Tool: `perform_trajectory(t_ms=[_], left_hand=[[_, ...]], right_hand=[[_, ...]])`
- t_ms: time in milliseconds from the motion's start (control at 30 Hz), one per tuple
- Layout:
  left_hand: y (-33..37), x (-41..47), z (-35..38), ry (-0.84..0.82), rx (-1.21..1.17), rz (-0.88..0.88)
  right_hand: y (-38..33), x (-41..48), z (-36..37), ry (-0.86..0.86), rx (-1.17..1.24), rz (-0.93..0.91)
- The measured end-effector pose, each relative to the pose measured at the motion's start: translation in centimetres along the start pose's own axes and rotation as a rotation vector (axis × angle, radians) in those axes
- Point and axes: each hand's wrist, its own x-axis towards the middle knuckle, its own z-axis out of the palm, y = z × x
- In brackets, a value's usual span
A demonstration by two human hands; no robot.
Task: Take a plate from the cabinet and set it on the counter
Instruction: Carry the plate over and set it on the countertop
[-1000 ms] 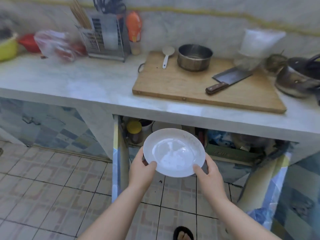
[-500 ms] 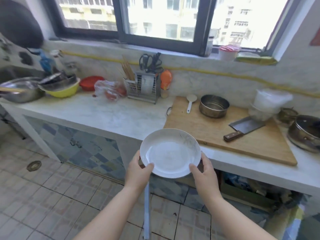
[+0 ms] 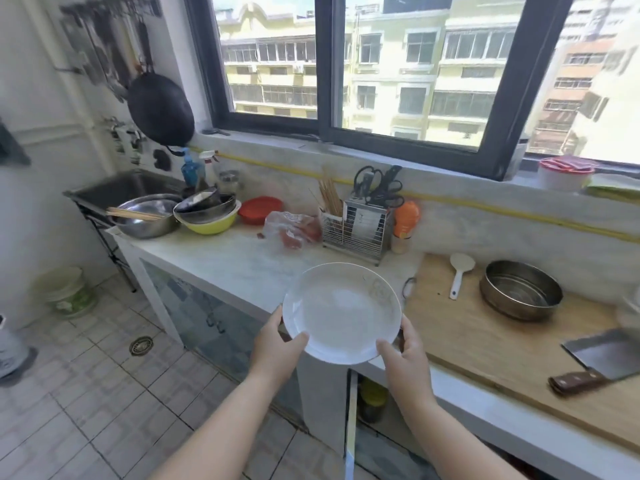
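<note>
I hold a white plate (image 3: 341, 311) with a faint grey pattern near its right rim, level and in the air over the front edge of the pale marble counter (image 3: 242, 261). My left hand (image 3: 277, 344) grips its lower left rim, thumb on top. My right hand (image 3: 403, 351) grips the lower right rim the same way. Below the counter, the open cabinet (image 3: 372, 403) shows a yellow-lidded jar inside, with its door edge standing ajar.
A wooden cutting board (image 3: 491, 337) lies right of the plate with a steel pot (image 3: 521, 289), white spoon (image 3: 459, 273) and cleaver (image 3: 599, 362). A utensil rack (image 3: 356, 230), plastic bag (image 3: 291, 228), red bowl (image 3: 259, 209) and stacked bowls (image 3: 204, 214) line the back left, beside the sink (image 3: 121, 188).
Both hands have lifted the plate from in front of the open cabinet up to counter height. The view has risen from the floor and cabinet to the counter and window.
</note>
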Motion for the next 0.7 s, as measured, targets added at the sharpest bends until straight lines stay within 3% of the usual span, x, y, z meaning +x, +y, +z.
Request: perform_trajectory(t_ms=[700], left_hand=[[0.6,17.4,-2.8,-0.033,0.027,-0.024]], right_hand=[[-1.7,14.5,8.2,0.076,0.067,0.103]])
